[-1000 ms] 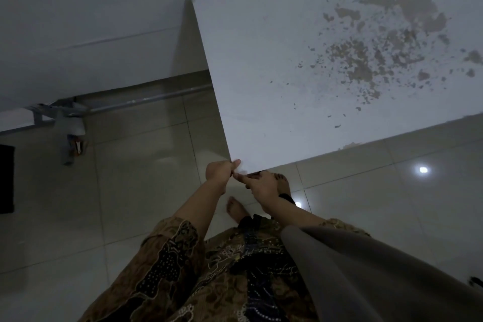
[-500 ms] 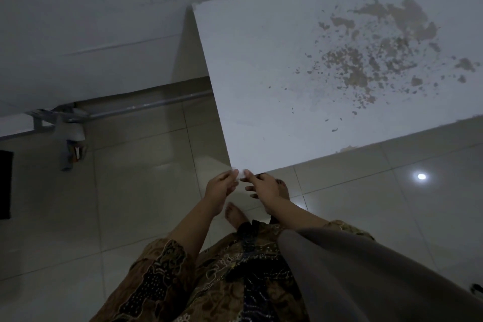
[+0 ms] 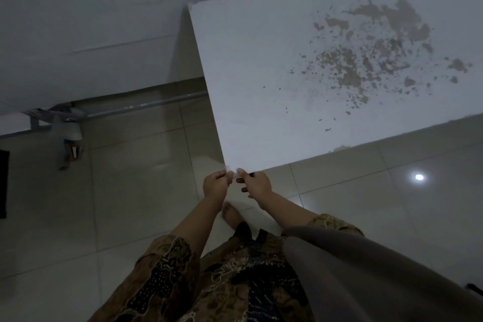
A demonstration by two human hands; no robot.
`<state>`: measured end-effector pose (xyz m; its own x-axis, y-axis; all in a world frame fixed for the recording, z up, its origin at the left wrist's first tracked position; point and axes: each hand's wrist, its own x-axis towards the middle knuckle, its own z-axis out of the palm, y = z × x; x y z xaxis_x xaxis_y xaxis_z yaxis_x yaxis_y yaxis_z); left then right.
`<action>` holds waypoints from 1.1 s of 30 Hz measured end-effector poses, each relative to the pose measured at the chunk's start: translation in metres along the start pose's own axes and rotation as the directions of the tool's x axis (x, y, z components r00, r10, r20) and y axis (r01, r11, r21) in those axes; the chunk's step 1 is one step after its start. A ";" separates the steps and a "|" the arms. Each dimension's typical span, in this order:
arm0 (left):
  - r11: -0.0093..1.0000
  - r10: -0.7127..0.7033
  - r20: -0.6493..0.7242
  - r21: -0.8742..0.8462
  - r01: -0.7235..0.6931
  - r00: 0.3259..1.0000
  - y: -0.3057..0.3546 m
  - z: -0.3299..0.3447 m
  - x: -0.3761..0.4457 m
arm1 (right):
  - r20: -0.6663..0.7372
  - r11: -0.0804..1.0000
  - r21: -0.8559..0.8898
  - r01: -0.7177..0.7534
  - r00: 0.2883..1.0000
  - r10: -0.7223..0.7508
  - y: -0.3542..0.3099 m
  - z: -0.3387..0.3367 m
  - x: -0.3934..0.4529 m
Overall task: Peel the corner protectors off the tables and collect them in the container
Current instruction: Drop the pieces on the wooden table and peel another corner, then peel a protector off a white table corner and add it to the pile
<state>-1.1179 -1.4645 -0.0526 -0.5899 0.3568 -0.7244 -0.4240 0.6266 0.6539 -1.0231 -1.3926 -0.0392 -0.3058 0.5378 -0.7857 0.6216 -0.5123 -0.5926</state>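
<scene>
Glossy tile floor [image 3: 125,191] under table [image 3: 274,73], grey pipe [image 3: 146,105] beside.

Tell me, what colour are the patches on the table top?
Brown, scattered over the white table top where its coating has flaked; the patches show in the head view.

I see my own bare forearms and two hands, left hand [image 3: 216,183] and right hand [image 3: 257,183]. I wear a brown patterned batik garment [image 3: 209,282] with short sleeves, and a plain grey cloth [image 3: 352,269] drapes over my right side. One bare foot [image 3: 231,214] shows below.
</scene>
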 end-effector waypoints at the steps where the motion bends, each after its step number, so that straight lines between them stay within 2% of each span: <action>1: 1.000 0.002 0.000 -0.008 -0.002 1.000 0.000 -0.001 -0.001 | 0.052 1.000 -0.002 -0.013 0.999 0.013 -0.001 -0.008 -0.003; 3: 1.000 0.006 0.017 -0.028 -0.006 1.000 0.000 -0.005 -0.003 | 0.134 0.999 -0.047 -0.019 0.991 0.025 -0.002 -0.023 -0.008; 6: 0.996 0.066 0.004 0.058 -0.066 0.998 0.006 -0.003 -0.010 | 0.147 0.994 -0.109 0.028 0.989 -0.011 -0.001 -0.049 -0.013; 9: 0.973 0.142 -0.144 0.200 -0.112 0.979 0.009 0.010 -0.021 | 0.142 0.987 -0.145 0.072 0.989 -0.051 0.001 -0.083 -0.020; 12: 0.873 0.262 -0.317 0.480 -0.084 0.912 0.014 0.038 -0.041 | 0.118 0.974 -0.178 0.140 0.986 -0.120 0.003 -0.127 -0.028; 15: 0.875 0.356 -0.368 0.454 -0.168 0.859 0.027 0.086 -0.069 | 0.081 0.951 -0.206 0.232 0.972 -0.219 0.004 -0.180 -0.038; 20: 0.795 0.525 -0.199 0.461 -0.394 0.828 0.050 0.188 -0.107 | 0.036 0.903 -0.228 0.363 0.930 -0.365 0.003 -0.278 -0.057; 25: 0.712 0.645 0.073 0.304 -0.633 0.760 0.078 0.289 -0.145 | -0.074 0.840 -0.267 0.472 0.859 -0.506 0.003 -0.379 -0.084; 33: 0.604 0.719 0.282 0.199 -0.772 0.635 0.136 0.422 -0.194 | -0.288 0.828 -0.246 0.503 0.778 -0.558 -0.010 -0.519 -0.113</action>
<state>-0.7715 -1.1560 0.0849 -0.4856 0.8727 -0.0510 0.3361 0.2402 0.9107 -0.6204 -1.1013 0.1475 -0.3772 0.8973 -0.2294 0.5383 0.0108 -0.8427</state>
